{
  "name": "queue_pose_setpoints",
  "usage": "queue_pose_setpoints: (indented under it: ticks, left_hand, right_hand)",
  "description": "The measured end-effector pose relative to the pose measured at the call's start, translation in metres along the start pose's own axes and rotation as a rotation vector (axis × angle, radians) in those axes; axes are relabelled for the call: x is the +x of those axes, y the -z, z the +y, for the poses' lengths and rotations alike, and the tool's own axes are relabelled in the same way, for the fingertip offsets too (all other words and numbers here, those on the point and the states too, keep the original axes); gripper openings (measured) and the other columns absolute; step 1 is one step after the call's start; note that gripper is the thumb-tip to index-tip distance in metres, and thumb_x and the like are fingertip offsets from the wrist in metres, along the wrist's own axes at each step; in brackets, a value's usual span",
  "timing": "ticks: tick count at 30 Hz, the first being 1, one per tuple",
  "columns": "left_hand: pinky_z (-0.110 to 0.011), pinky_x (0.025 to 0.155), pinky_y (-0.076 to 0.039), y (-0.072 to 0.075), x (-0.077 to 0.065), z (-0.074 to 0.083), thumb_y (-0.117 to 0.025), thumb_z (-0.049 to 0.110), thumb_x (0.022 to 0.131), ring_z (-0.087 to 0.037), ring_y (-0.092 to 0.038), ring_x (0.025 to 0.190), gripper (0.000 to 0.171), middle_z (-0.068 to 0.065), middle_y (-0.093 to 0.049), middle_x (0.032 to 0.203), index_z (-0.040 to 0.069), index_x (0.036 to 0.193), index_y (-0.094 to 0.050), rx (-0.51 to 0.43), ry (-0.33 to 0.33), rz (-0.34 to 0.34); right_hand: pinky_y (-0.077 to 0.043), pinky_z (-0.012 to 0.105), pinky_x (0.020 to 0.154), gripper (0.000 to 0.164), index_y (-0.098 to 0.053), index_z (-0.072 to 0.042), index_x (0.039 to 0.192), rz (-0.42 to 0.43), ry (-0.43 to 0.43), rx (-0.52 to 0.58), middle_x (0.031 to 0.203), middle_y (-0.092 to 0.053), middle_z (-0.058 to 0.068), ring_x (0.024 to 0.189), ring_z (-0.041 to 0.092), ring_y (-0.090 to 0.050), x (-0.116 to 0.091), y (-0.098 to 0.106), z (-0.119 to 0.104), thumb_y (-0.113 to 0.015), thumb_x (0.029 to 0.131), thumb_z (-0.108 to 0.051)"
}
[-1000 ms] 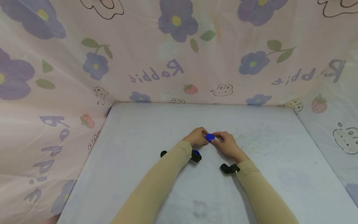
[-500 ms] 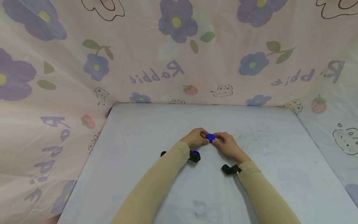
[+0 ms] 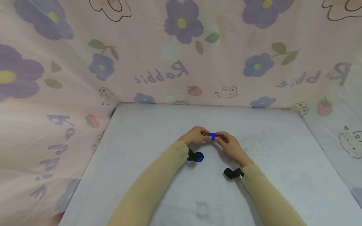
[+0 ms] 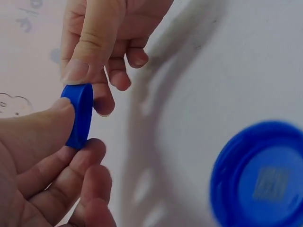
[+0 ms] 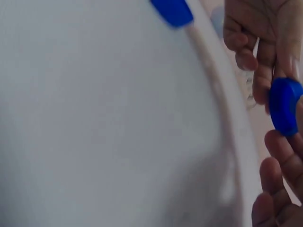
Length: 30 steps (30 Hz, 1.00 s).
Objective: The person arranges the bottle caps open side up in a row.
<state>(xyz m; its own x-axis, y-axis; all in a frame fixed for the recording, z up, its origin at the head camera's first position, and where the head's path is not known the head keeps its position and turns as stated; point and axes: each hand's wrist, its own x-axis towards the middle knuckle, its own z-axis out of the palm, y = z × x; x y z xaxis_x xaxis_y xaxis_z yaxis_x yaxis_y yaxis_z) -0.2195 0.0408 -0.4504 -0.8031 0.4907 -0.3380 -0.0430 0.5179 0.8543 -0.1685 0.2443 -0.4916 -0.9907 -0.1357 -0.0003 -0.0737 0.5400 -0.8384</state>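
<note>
A round blue cap (image 3: 212, 136) is held just above the table between both hands. My left hand (image 3: 196, 135) pinches one side of its rim with thumb and fingers. My right hand (image 3: 229, 145) pinches the opposite side. The left wrist view shows the cap (image 4: 79, 113) nearly edge-on, with the left thumb (image 4: 38, 130) on its outer face and the right thumb (image 4: 90, 56) at its upper rim. Another round blue cap (image 4: 265, 175) lies hollow side up on the table, a pale square pattern inside it. From the head, the left wrist camera partly covers that cap (image 3: 201, 156).
The white table (image 3: 158, 122) is bounded at the back and sides by a flower-printed curtain (image 3: 152, 47). A black wrist camera (image 3: 233, 173) juts from the right sleeve, another (image 3: 193, 155) from the left one.
Both hands have lifted slightly, and the held cap has tipped so its face looks narrower. My left forearm has shifted left, uncovering more blue on the table beside the wrist.
</note>
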Motion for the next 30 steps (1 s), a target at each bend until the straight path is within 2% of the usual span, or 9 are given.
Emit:
queue_pose_setpoints:
  ticks: [6,10,16,23,30]
  left_hand:
    - [-0.03,0.074,-0.05,0.013,-0.018,-0.004,-0.07,0.032,0.091,-0.021,-0.062,0.094,0.039,0.004,-0.066,0.096,0.009,0.122,-0.065,0.017,-0.08,0.011]
    - [-0.031,0.075,-0.05,0.018,-0.029,-0.009,-0.068,0.033,0.092,-0.023,-0.062,0.096,0.038,0.004,-0.066,0.096,0.01,0.122,-0.066,0.014,-0.103,0.016]
    - [-0.031,0.082,-0.049,0.019,-0.037,-0.016,-0.064,0.036,0.094,-0.011,-0.061,0.093,0.039,0.008,-0.066,0.099,0.011,0.123,-0.066,0.058,-0.134,0.027]
    - [-0.03,0.081,-0.049,0.017,-0.038,-0.02,-0.064,0.036,0.094,-0.015,-0.062,0.096,0.041,0.008,-0.066,0.096,0.01,0.125,-0.064,0.071,-0.129,0.022]
    - [-0.027,0.081,-0.05,0.016,-0.039,-0.023,-0.065,0.031,0.094,-0.009,-0.062,0.094,0.04,0.008,-0.066,0.1,0.01,0.127,-0.063,0.053,-0.142,0.019]
  right_hand:
    - [-0.046,0.038,0.083,0.036,-0.059,-0.009,0.126,0.013,0.084,-0.009,0.102,-0.066,0.006,0.095,0.022,-0.059,-0.005,-0.004,-0.023,-0.062,0.096,-0.029]
    - [-0.045,0.034,0.077,0.034,-0.06,-0.008,0.125,-0.012,0.124,-0.015,0.095,-0.065,0.004,0.087,0.02,-0.057,-0.005,-0.01,-0.029,-0.064,0.095,-0.024]
    - [-0.046,0.037,0.078,0.034,-0.06,-0.009,0.124,-0.032,0.102,-0.018,0.095,-0.065,0.002,0.086,0.019,-0.058,-0.006,-0.015,-0.031,-0.062,0.096,-0.028]
    - [-0.047,0.037,0.075,0.035,-0.06,-0.01,0.124,-0.058,0.075,-0.018,0.095,-0.065,0.002,0.085,0.019,-0.059,-0.009,-0.016,-0.031,-0.063,0.095,-0.03]
    - [-0.046,0.038,0.074,0.037,-0.06,-0.012,0.124,-0.073,0.047,-0.021,0.098,-0.066,0.002,0.087,0.02,-0.06,-0.011,-0.014,-0.03,-0.06,0.096,-0.037]
